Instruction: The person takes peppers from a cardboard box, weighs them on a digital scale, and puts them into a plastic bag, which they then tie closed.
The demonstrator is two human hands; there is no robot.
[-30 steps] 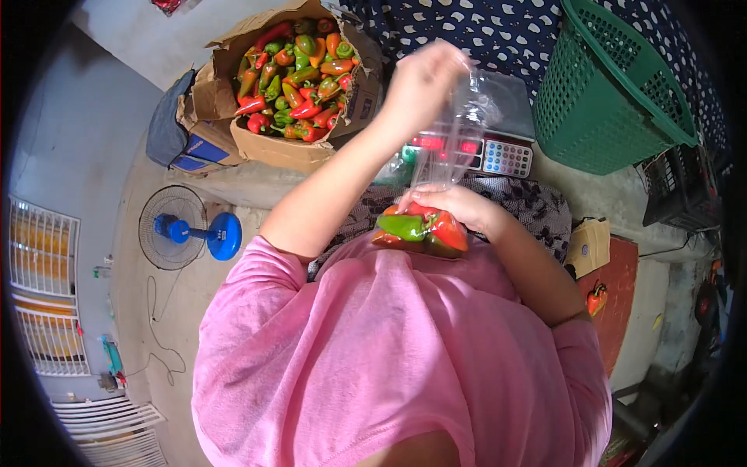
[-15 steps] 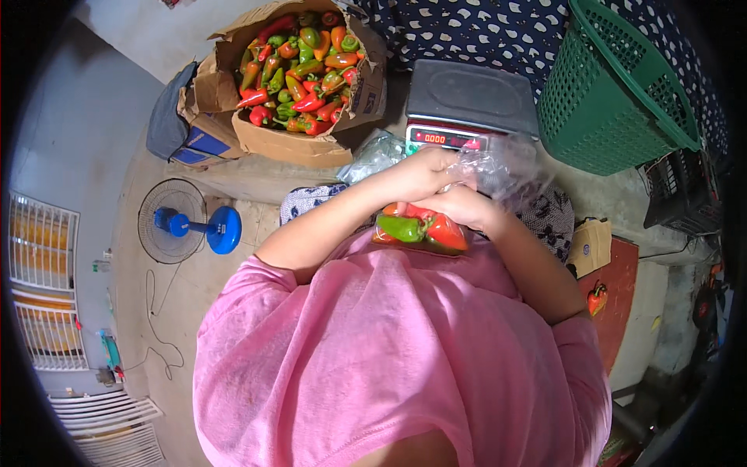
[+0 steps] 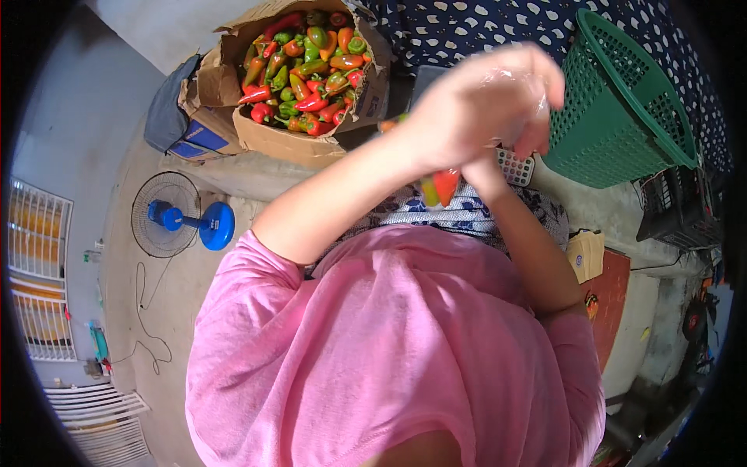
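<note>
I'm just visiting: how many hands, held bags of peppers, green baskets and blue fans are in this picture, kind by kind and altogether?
Hands: 2 (left hand; right hand, mostly hidden behind it)
Held bag of peppers: 1, partly covered
Green basket: 1
Blue fan: 1
Total: 5

Box (image 3: 284,148) left, basket (image 3: 605,128) right, scale (image 3: 516,168) between.
Loose peppers (image 3: 307,82) in box; held peppers (image 3: 445,187) before scale; fan (image 3: 219,226) on floor (image 3: 183,300), left, before box; crate (image 3: 675,206) beside basket.
</note>
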